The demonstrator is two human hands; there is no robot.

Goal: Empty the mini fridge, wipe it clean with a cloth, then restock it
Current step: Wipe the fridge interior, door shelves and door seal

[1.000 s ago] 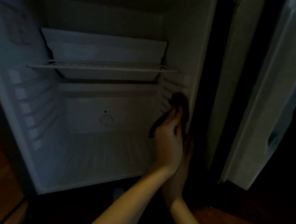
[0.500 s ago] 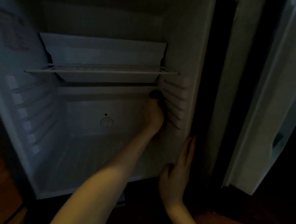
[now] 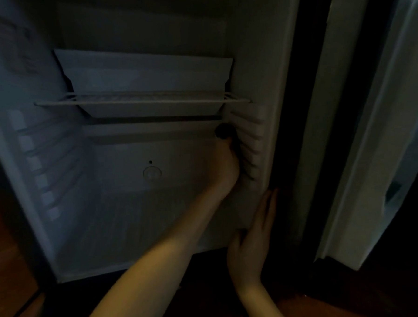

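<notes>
Pressing dark crumpled cloth (image 3: 223,131) onto ribbed wall of white plastic mini fridge (image 3: 282,101), centre right, left hand (image 3: 228,168) fingers curled round it; right hand (image 3: 252,243) flat, straight-fingered, against front edge below.

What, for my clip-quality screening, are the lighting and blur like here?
Head view: very dim, no glare; the mini fridge interior reads faintly bluish; the dark cloth in the left hand nearly merges with shadow; edges look soft.
</notes>
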